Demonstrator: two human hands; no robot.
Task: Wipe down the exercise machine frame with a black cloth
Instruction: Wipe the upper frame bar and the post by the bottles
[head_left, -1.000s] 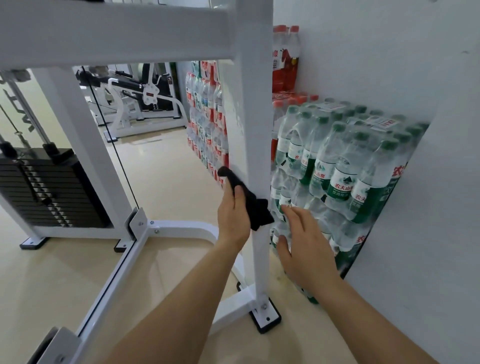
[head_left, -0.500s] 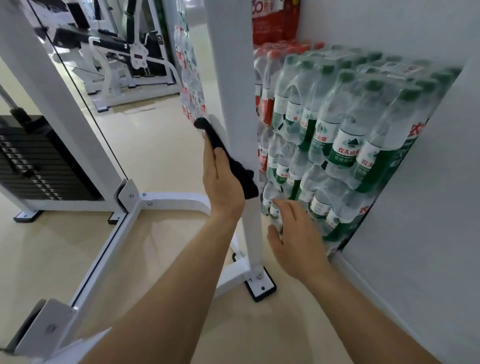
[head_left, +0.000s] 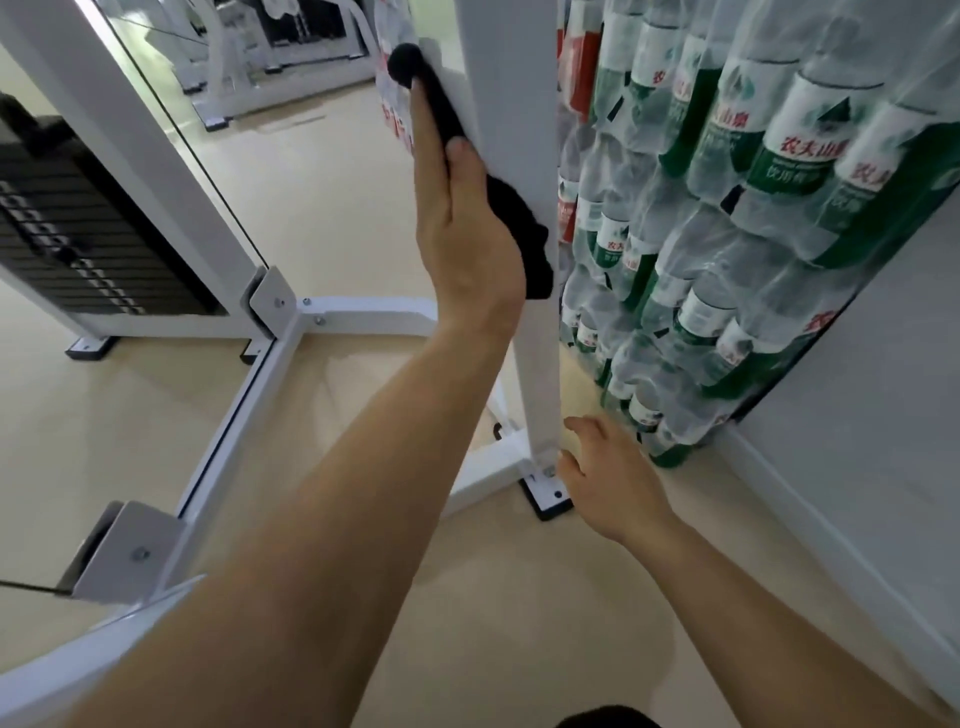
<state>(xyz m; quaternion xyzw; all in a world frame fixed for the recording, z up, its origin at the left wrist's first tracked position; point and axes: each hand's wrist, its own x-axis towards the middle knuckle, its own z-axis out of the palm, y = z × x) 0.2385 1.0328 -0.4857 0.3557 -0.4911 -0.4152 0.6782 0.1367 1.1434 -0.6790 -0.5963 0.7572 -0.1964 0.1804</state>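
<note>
A white upright post of the exercise machine frame rises in the middle of the view. My left hand presses a black cloth flat against the post's left face, fingers straight and pointing up; the cloth shows above and below the hand. My right hand hangs low beside the foot of the post, fingers loosely curled, holding nothing, next to the black-edged foot plate.
Shrink-wrapped packs of water bottles are stacked against the grey wall right of the post. White base bars run across the beige floor. A black weight stack stands at left. More machines stand in the background.
The view has dropped and closed in on the post. My left hand with the cloth sits higher in the picture on the post. My right hand has moved down from the bottles to the post's foot.
</note>
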